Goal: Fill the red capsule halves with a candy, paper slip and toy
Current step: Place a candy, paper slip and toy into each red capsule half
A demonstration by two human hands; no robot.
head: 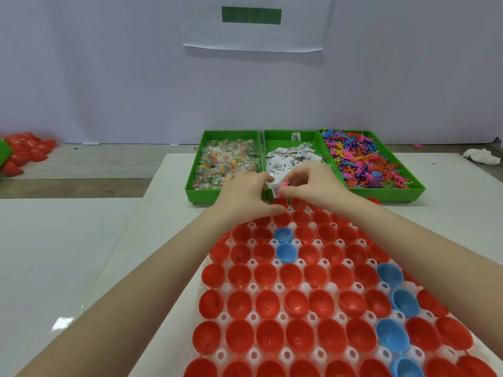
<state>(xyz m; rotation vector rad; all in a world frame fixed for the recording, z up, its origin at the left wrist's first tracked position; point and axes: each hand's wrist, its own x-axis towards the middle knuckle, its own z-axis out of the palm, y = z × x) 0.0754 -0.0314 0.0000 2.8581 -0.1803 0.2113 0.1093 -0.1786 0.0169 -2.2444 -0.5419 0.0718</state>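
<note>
At frame centre, the left hand (pixel 246 193) and right hand (pixel 313 183) together pinched a paper slip (pixel 275 189) and pink toy (pixel 284 184) above the far red capsule halves (pixel 281 204).

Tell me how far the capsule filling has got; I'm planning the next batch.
Barely started: the visible red capsule halves look empty. Left hand and right hand together pinch a white paper slip and pink toy over the far row. Nearly every half remains.
</note>
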